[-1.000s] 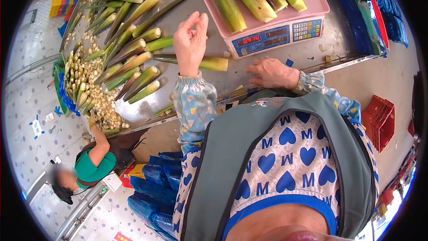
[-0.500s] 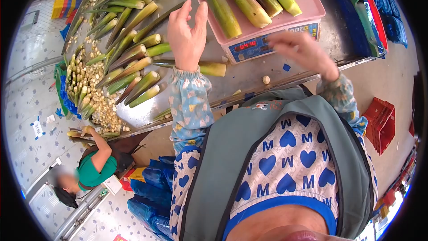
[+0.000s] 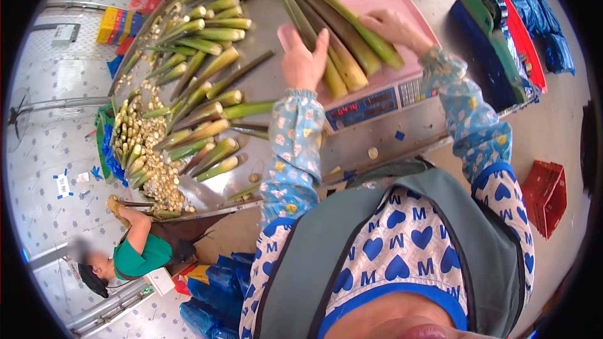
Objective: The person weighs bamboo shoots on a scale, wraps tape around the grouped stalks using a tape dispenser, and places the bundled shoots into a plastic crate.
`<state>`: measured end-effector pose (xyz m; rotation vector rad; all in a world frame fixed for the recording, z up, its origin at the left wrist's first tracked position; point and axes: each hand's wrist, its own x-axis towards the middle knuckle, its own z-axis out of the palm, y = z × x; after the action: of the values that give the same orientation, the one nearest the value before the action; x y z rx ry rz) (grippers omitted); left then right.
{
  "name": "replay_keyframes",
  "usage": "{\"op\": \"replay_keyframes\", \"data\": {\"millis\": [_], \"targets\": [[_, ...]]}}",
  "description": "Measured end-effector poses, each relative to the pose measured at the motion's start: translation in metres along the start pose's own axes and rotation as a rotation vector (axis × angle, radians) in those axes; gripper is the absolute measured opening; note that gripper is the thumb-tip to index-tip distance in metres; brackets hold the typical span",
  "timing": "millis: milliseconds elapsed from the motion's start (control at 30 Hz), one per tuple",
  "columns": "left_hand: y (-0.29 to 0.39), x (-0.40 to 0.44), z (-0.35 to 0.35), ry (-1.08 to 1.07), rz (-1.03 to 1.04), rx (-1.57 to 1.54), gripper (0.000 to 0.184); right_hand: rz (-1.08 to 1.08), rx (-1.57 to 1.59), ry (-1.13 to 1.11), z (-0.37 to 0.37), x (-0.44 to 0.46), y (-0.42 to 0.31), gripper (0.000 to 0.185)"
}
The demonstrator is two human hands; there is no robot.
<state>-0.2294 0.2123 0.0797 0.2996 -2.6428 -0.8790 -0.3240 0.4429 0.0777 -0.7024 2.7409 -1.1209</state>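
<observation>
On a pink tray (image 3: 407, 1) over a digital scale (image 3: 364, 110), several thick green stalks (image 3: 361, 44) lie close together, their pale cut ends toward me. My left hand (image 3: 306, 63) is around the left side of the bunch, its thumb over the leftmost stalk and some fingers hidden. From the right, my right hand (image 3: 391, 27) has its fingers curled over the rightmost stalk. The scale's red digits are lit. Left of the scale, many trimmed stalks (image 3: 217, 127) spread across the metal table (image 3: 257, 169).
Pale cut pieces (image 3: 154, 150) cover the table's left part. A co-worker in green (image 3: 144, 252) is at the lower left, hands near the table edge. Blue bundles (image 3: 490, 44) lie right of the scale. A red crate (image 3: 545, 198) stands on the floor at the right.
Both my hands have moved up onto the stalks on the tray, which now lie closer together. The view has shifted, showing more beyond the scale. The co-worker's hands have moved along the table edge.
</observation>
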Motion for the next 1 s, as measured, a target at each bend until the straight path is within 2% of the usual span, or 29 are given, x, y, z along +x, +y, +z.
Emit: {"op": "replay_keyframes", "data": {"millis": [33,100,133,167,233,300,333,433,467,500,567,633,700,800,867,1000], "targets": [[0.013,0.0,-0.006,-0.08,-0.103,-0.093,0.077,0.083,0.04,-0.051,0.009,0.001,-0.011,0.05],[0.017,0.001,-0.016,-0.163,-0.207,-0.177,0.078,0.218,0.296,-0.016,0.01,-0.011,-0.028,0.057],[0.014,0.004,-0.014,-0.142,-0.2,-0.181,0.078,0.362,0.387,-0.021,0.001,-0.024,-0.054,0.063],[0.013,0.003,-0.015,-0.152,-0.3,-0.328,0.08,0.348,0.385,-0.023,0.002,-0.028,-0.057,0.063],[0.014,0.001,-0.014,-0.17,-0.484,-0.584,0.084,0.36,0.626,-0.089,0.005,-0.031,-0.057,0.063],[0.028,-0.002,-0.011,-0.004,-0.304,-0.743,0.08,0.312,0.793,-0.117,0.008,-0.036,-0.069,0.058],[0.033,-0.002,-0.013,-0.094,-0.392,-0.813,0.057,0.317,0.886,-0.099,0.009,-0.042,-0.077,0.055],[-0.001,0.007,0.028,-0.223,-0.579,-1.344,0.047,0.285,1.065,-0.125,0.023,-0.043,-0.082,0.06],[0.014,0.004,0.017,-0.191,-0.518,-1.3,0.043,0.252,1.157,-0.092,0.031,-0.041,-0.083,0.064],[0.031,0.0,0.005,-0.16,-0.459,-1.256,0.04,0.23,1.009,-0.064,0.034,-0.046,-0.089,0.067],[0.032,0.001,-0.006,-0.201,-0.459,-1.309,0.036,-0.005,0.675,0.05,0.038,-0.052,-0.094,0.072],[0.034,-0.004,-0.019,-0.207,-0.505,-1.387,0.044,-0.024,0.676,0.065,0.038,-0.062,-0.103,0.076],[0.039,-0.01,-0.035,-0.216,-0.489,-1.506,0.045,-0.079,0.477,0.233,0.05,-0.072,-0.108,0.081],[0.047,-0.036,-0.068,-0.29,-0.465,-1.573,0.056,-0.222,0.476,0.28,0.051,-0.098,-0.124,0.095],[0.038,-0.067,-0.081,-0.268,-0.425,-1.482,0.067,-0.252,0.418,0.196,0.048,-0.119,-0.136,0.104],[0.021,-0.131,-0.101,-0.222,-0.307,-1.184,0.074,-0.431,0.364,0.052,0.067,-0.163,-0.137,0.117]]}}
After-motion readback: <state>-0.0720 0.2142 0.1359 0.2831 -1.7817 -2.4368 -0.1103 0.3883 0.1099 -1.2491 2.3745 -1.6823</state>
